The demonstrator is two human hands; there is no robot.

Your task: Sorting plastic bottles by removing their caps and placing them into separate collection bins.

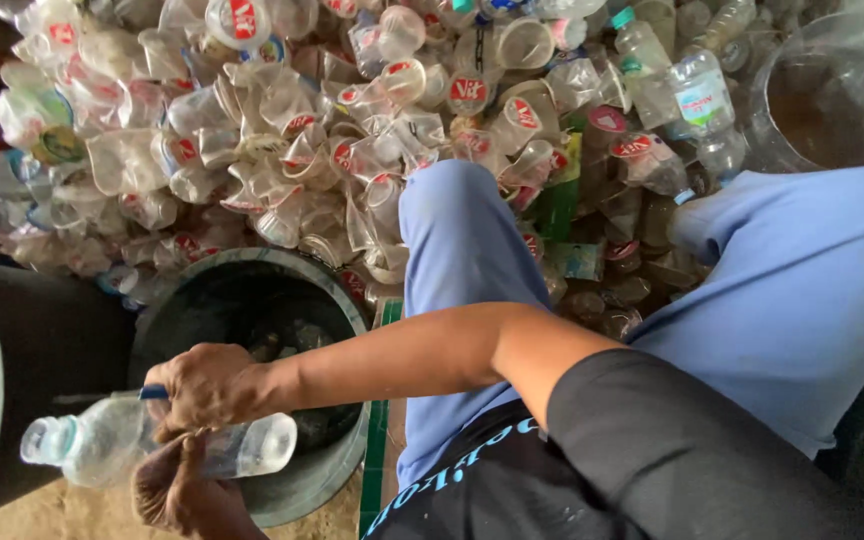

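- Near the left edge, over the dark bucket [252, 300], the right hand [207, 385] is clamped on a clear plastic bottle [102, 440] lying sideways.
- Left hand [177, 490] grips it from beneath.
- Something blue [154, 392] pokes from the right fist; probably a blade, which could slip on the smooth plastic and nick the lower fingers.
- Crushed cups [282, 130] lie piled far behind.

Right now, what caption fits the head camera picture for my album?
Both hands, right hand and left hand, grip a clear plastic bottle beside a dark bucket, near heaped plastic cups.
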